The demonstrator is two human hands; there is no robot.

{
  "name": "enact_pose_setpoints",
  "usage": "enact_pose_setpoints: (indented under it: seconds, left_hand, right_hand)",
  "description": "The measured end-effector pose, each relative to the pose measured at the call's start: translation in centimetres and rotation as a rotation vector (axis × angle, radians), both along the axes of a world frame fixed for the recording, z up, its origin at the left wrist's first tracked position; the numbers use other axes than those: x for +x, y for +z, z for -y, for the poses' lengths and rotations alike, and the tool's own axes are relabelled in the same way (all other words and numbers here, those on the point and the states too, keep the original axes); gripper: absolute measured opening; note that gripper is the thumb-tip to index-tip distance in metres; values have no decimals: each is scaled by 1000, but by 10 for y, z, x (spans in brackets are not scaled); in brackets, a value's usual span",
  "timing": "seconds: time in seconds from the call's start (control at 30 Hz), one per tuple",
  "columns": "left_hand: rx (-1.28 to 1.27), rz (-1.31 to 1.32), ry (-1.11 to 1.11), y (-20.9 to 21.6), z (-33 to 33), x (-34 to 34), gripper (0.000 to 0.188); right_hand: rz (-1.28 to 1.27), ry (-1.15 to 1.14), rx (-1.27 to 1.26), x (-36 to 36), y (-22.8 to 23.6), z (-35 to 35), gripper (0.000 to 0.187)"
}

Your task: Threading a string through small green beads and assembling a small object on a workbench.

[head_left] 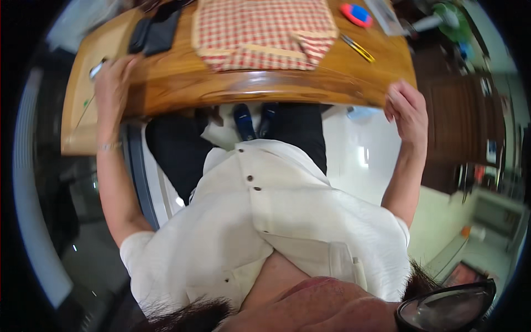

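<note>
Head view looks down: left hand (113, 83) rests flat, fingers loosely together, on the wooden bench (232, 83) beside a small silvery object (97, 68). Right hand (408, 108), fingers curled, grips nothing, touching the bench's right edge. Folded red-checked cloth (264, 33) lies between them, farther away, long axis left-right.

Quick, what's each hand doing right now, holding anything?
Left hand: open, flat on the wooden table, holding nothing.
Right hand: fingers curled at the table's edge; a grip cannot be told.
</note>
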State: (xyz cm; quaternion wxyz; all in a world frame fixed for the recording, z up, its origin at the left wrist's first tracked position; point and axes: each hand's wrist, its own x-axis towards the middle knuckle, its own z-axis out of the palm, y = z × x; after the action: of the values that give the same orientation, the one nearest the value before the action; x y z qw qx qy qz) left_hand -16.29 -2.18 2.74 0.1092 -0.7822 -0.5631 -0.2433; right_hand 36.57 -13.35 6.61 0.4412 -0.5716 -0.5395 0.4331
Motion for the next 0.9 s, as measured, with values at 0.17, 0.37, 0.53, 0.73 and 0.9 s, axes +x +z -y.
enact_pose_setpoints:
  seconds: [0.17, 0.37, 0.53, 0.73, 0.9]
  left_hand:
    - [30, -35, -48, 0, -3, 17, 17]
    - [128, -123, -79, -9, -9, 15, 14]
    - [236, -146, -56, -6, 7, 7, 13]
    - [274, -9, -75, 6, 33, 28, 7]
    - [271, -87, -89, 4, 35, 32, 8]
  right_hand:
    - [58, 94, -104, 18, 2, 8, 19]
    - [362, -45, -295, 73, 14, 39, 18]
    - [476, -794, -344, 147, 33, 108, 17]
    - [-690, 85, 521, 136, 53, 103, 32]
    - [-369, 191, 41, -72, -9, -20, 13]
